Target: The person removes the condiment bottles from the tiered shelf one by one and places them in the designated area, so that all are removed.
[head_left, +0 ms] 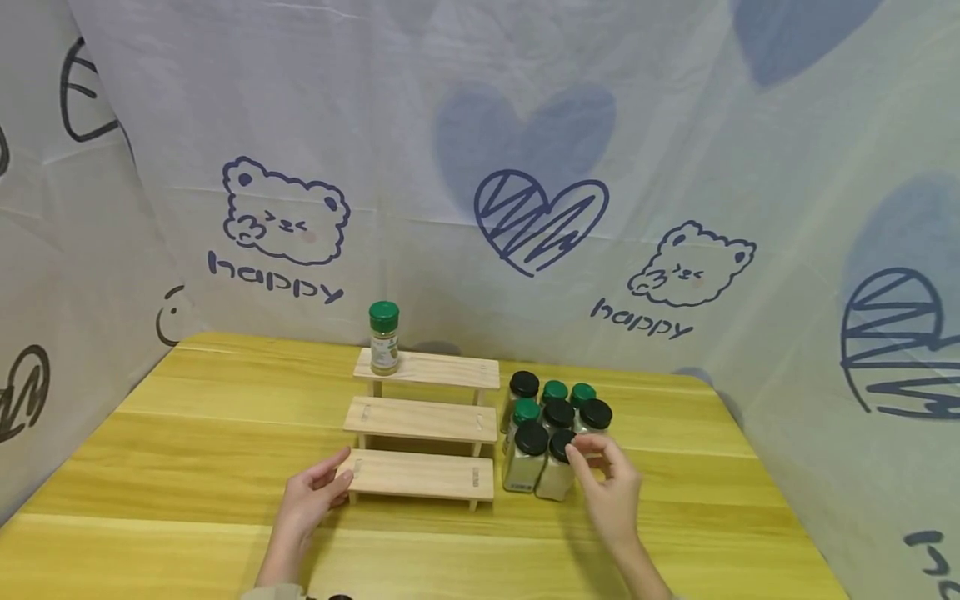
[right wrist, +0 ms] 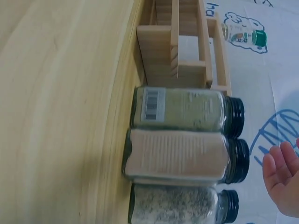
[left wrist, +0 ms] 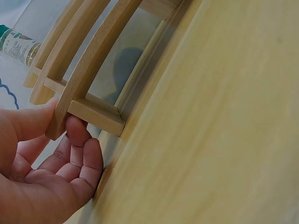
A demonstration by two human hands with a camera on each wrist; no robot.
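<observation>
My left hand (head_left: pixel 311 496) pinches the left end of the lowest board of a three-tier wooden rack (head_left: pixel 422 477). In the left wrist view the thumb lies over the board's end and a curled finger is under it. My right hand (head_left: pixel 613 493), fingers loosely bent, is beside the black cap of the front right spice jar (head_left: pixel 553 482). The right wrist view has a gap between its fingers (right wrist: pixel 279 168) and the caps. Another black-capped jar (head_left: pixel 523 472) stands just left of that one. A green-capped spice jar (head_left: pixel 384 340) stands on the top board's left end.
Several more jars with black or green caps, including a green-capped jar (head_left: pixel 527 412), are grouped tightly right of the rack. All stand on a yellow wood-grain table (head_left: pixel 187 467). A white cloth (head_left: pixel 405 125) printed with hearts and bears hangs behind.
</observation>
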